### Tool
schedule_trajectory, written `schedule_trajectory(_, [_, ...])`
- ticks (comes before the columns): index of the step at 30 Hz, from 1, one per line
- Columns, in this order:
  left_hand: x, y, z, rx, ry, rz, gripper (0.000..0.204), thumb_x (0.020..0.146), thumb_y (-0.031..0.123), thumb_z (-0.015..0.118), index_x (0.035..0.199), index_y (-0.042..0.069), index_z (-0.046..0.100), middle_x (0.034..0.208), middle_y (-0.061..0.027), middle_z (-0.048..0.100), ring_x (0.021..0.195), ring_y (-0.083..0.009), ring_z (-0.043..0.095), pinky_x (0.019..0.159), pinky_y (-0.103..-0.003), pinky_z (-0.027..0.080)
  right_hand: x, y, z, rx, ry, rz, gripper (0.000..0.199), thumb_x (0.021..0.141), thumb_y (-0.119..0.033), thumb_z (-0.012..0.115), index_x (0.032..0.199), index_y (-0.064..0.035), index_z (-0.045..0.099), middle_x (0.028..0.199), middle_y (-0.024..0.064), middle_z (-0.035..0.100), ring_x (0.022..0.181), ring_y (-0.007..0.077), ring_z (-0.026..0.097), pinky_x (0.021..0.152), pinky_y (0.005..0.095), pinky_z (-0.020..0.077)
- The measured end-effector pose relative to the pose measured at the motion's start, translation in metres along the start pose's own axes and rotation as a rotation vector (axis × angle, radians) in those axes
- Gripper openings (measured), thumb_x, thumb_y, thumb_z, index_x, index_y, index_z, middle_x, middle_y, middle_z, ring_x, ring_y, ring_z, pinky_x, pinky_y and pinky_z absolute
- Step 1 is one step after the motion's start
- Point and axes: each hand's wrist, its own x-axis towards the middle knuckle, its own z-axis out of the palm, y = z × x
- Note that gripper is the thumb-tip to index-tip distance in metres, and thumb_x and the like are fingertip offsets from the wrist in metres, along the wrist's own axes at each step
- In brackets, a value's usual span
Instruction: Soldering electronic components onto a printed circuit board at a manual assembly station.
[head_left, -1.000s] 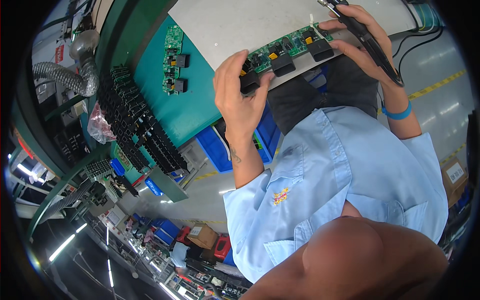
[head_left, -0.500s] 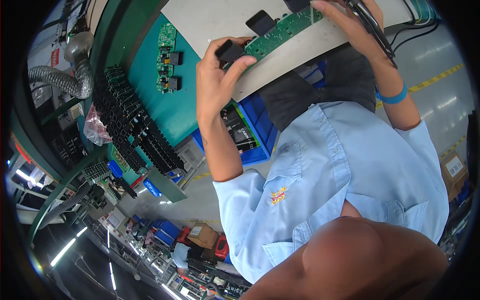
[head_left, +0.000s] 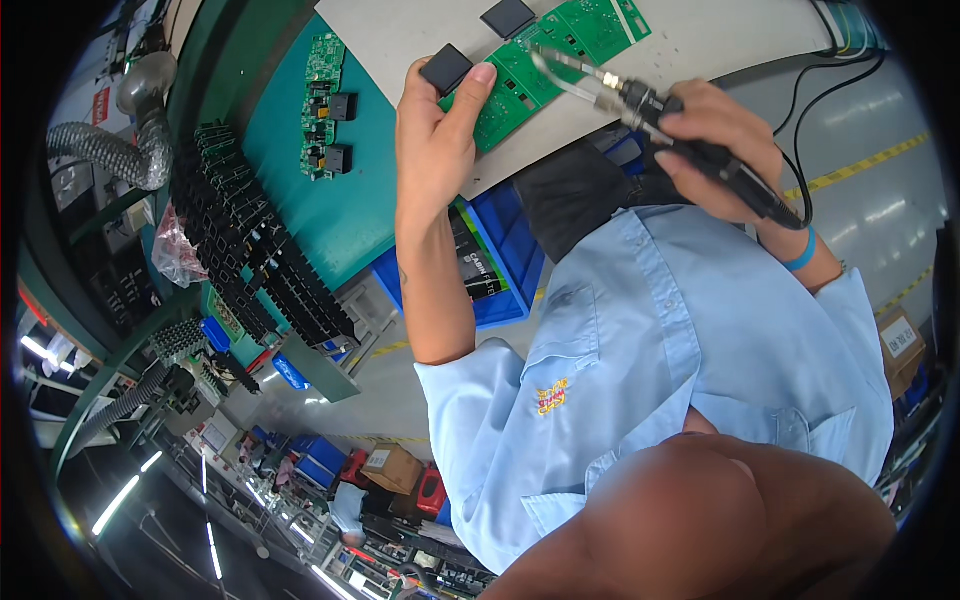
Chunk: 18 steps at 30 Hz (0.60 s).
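1 hand (head_left: 437, 150) (the left) holds 1 green circuit board (head_left: 512, 88).

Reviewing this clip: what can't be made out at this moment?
All in the head view:
- Circuit board: underside turned away; far edge cut off by the picture's top.
- Left hand: some fingertips, behind the black block and board.
- Handheld tool: tips blurred; contact with the board unclear.
- Blue bin: contents partly behind the forearm.
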Motion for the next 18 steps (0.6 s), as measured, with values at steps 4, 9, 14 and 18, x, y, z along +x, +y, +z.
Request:
schedule_trajectory(4, [0.001, 0.003, -0.001, -0.009, -0.024, -0.016, 0.030, 0.100, 0.022, 0.074, 0.109, -0.003, 0.059, 0.083, -0.0046, 0.066, 0.068, -0.0098, 0.054, 0.060, -0.024, 0.046, -0.012, 0.001, 0.008, 0.027, -0.045, -0.021, 0.042, 0.074, 0.009, 0.076, 0.115, 0.0032, 0.073, 0.087, 0.0111, 0.070, 0.077, 0.0249, 0.060, 0.087, 0.0364, 0.0530])
schedule_trajectory(9, [0.001, 0.002, -0.006, -0.142, -0.103, -0.007, 0.033, 0.097, 0.017, 0.077, 0.112, -0.004, 0.057, 0.084, -0.0056, 0.065, 0.068, -0.0097, 0.055, 0.060, -0.023, 0.046, -0.013, 0.004, 0.011, 0.012, -0.020, -0.028, 0.041, 0.072, 0.008, 0.076, 0.113, 0.0019, 0.073, 0.083, 0.0092, 0.068, 0.076, 0.0254, 0.060, 0.093, 0.0428, 0.0518])
schedule_trajectory(14, [0.001, 0.006, -0.009, -0.056, -0.163, -0.066, 0.036, 0.095, 0.014, 0.079, 0.114, -0.004, 0.055, 0.085, -0.0061, 0.065, 0.068, -0.0095, 0.056, 0.058, -0.022, 0.046, -0.014, 0.003, 0.010, 0.002, -0.069, -0.006, 0.040, 0.072, 0.008, 0.076, 0.111, 0.0013, 0.074, 0.081, 0.0075, 0.068, 0.075, 0.0236, 0.059, 0.096, 0.0440, 0.0503])
schedule_trajectory(18, [0.002, 0.003, -0.008, -0.036, -0.127, -0.043, 0.035, 0.094, 0.013, 0.079, 0.113, -0.004, 0.056, 0.085, -0.0059, 0.065, 0.066, -0.0091, 0.055, 0.056, -0.021, 0.045, -0.014, 0.003, 0.013, -0.022, -0.095, 0.001, 0.040, 0.072, 0.008, 0.076, 0.111, 0.0002, 0.075, 0.080, 0.0062, 0.067, 0.073, 0.0223, 0.059, 0.098, 0.0431, 0.0498])
